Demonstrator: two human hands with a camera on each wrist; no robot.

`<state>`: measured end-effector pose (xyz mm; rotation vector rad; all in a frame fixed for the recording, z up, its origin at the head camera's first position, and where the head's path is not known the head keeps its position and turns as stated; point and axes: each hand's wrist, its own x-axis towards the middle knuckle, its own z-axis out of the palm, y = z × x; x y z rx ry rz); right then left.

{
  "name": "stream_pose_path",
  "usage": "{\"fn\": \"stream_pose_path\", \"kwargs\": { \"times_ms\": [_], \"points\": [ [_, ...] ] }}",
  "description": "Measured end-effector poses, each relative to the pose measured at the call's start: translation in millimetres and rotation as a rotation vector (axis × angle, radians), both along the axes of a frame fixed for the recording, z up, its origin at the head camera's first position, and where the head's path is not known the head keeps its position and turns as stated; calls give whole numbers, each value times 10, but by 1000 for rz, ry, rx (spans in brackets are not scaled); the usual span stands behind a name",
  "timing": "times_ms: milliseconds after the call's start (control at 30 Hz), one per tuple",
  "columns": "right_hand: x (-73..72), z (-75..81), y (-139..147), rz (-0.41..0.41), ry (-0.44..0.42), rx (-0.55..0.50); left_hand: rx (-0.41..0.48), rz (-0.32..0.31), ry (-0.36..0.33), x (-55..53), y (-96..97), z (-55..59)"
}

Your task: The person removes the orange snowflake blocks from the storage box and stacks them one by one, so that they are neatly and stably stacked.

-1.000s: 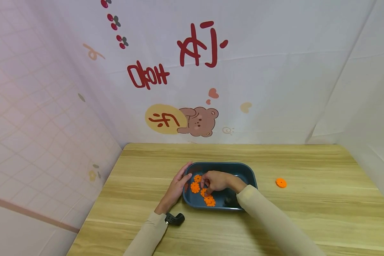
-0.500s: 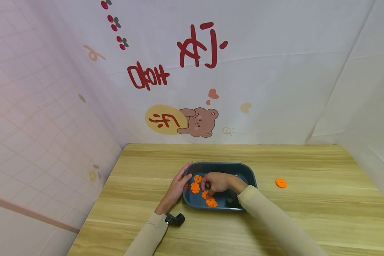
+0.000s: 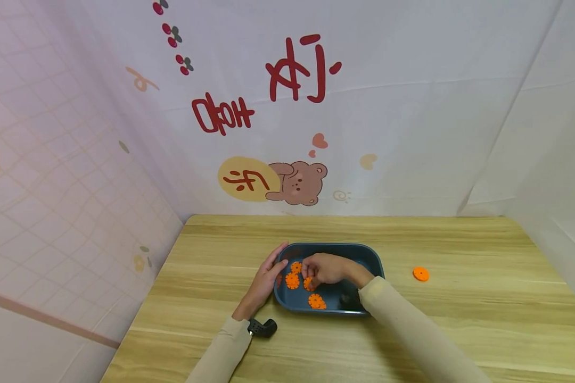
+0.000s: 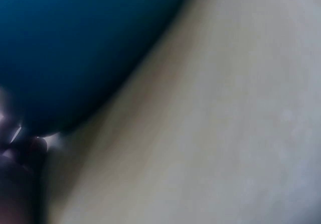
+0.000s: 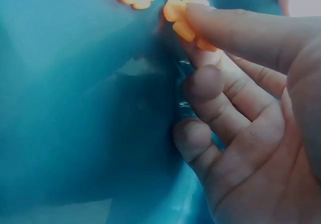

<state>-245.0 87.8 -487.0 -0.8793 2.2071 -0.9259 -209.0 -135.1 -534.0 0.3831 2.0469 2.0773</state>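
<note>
My right hand is inside a dark blue tray, pinching an orange notched disc between thumb and index finger. The remaining fingers curl loosely below, as the right wrist view shows. More orange discs lie in the tray's left part, and a small group of discs lies near its front wall. Against the tray's left end rests my left hand, its fingers fairly straight along the outside and its thumb at the rim. The left wrist view is blurred, with only dark fingertips at its left edge.
A separate orange disc lies on the wooden table right of the tray. A black wrist device sticks out from the left wrist. White printed cloth hangs behind the table and at its sides.
My right hand has lifted the pinched disc slightly away from the front group, which it overlapped before and has shifted slightly right. The left hand has stayed on the tray's end.
</note>
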Motion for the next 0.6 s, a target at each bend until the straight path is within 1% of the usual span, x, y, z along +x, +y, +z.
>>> {"fn": "stream_pose_path", "kwargs": {
  "times_ms": [133, 300, 367, 600],
  "points": [
    [-7, 29, 43, -29, -18, -13, -20, 11, -6, -7, 1, -2],
    [-18, 107, 107, -61, -1, -23, -25, 26, -5, -25, -11, -12],
    [-17, 146, 143, -70, -4, -37, -19, 20, -2, -30, -13, -15],
    [27, 255, 290, -119, -56, -120, -20, 10, 9, -29, -6, -23]
  ]
}}
